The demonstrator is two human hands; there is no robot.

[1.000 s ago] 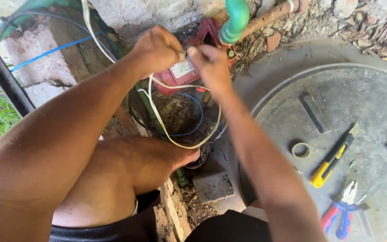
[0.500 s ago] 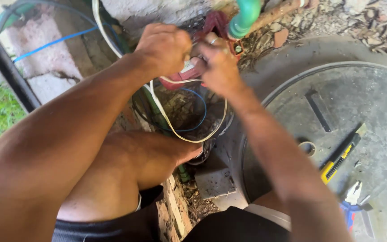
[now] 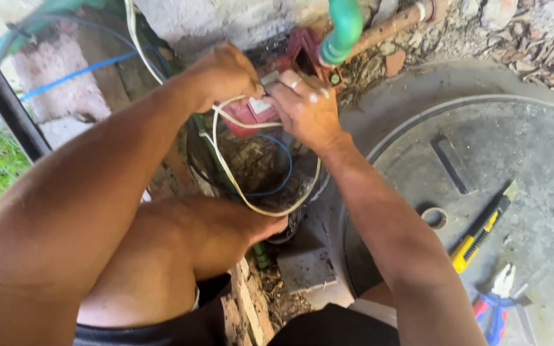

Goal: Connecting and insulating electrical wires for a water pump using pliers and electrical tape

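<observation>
two hands (image 3: 226,74) (image 3: 306,106) on one red pump (image 3: 251,115), one white cable (image 3: 238,186), one blue wire (image 3: 277,173), one green pipe elbow (image 3: 343,29), one yellow utility knife (image 3: 479,234), one pair pliers (image 3: 498,298), one tape roll (image 3: 434,218), one round concrete lid (image 3: 514,166)

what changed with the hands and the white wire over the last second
Little changed. Both hands stayed together at the small red pump under the green pipe elbow. The left hand closed into a tighter grip; the right hand kept pinching the thin white wire. The yellow-handled knife and blue-and-red pliers lay unmoved.
</observation>
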